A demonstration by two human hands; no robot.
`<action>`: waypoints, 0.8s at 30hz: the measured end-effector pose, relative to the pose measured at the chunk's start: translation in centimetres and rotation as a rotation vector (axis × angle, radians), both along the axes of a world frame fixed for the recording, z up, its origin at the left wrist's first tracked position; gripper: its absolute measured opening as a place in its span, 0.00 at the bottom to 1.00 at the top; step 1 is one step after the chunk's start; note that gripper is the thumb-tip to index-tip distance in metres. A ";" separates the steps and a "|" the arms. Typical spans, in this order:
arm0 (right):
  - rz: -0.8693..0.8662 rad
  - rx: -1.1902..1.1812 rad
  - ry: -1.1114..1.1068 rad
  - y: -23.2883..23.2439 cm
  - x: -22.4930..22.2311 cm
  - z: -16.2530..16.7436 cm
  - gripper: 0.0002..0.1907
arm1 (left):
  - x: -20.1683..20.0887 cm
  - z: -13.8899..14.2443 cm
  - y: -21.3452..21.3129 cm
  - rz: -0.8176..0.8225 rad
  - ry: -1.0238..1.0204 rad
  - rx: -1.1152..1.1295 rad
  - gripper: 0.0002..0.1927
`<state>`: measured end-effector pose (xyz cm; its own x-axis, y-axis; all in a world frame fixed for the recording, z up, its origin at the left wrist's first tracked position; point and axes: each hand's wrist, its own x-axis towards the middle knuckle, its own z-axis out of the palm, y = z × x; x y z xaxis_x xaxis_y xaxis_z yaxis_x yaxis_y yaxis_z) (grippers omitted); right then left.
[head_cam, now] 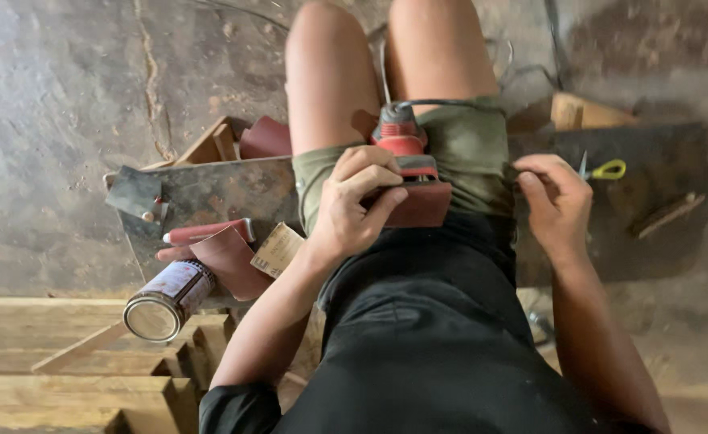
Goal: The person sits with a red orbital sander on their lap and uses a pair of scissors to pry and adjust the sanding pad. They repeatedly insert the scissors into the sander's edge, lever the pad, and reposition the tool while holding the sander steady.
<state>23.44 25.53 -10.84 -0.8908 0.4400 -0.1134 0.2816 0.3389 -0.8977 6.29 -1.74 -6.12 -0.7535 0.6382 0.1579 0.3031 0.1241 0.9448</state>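
Observation:
A red and grey electric sander lies on my lap, its base wrapped in a reddish-brown sandpaper sheet. My left hand grips the sander's base, fingers curled over the sandpaper's edge. My right hand rests on my right thigh by the olive shorts, its fingers bent together. What it pinches, if anything, is hidden. The sander's dark cord runs off to the right.
A dark metal plate lies on the floor with red pliers, sandpaper pieces and a tin can. Yellow-handled scissors sit at right. Wooden planks lie at lower left; wood scraps lie behind.

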 end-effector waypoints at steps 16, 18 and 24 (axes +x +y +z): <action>0.332 0.712 -0.473 -1.8 -15.0 -3.3 0.16 | -5.5 -0.3 -2.5 -0.236 0.022 -0.361 0.38; 0.334 0.636 -0.305 -2.3 -16.0 -2.3 0.16 | -6.1 -0.4 -3.2 -0.199 -0.004 -0.278 0.38; 0.352 0.281 -0.043 -4.1 -15.5 -2.1 0.19 | -6.3 0.0 -4.7 -0.412 -0.323 0.108 0.36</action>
<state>7.92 21.46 -12.99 -0.9889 0.1297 -0.0726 0.1401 0.6494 -0.7474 0.00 -6.42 -6.11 -0.4652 0.8843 0.0399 -0.0026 -0.0465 0.9989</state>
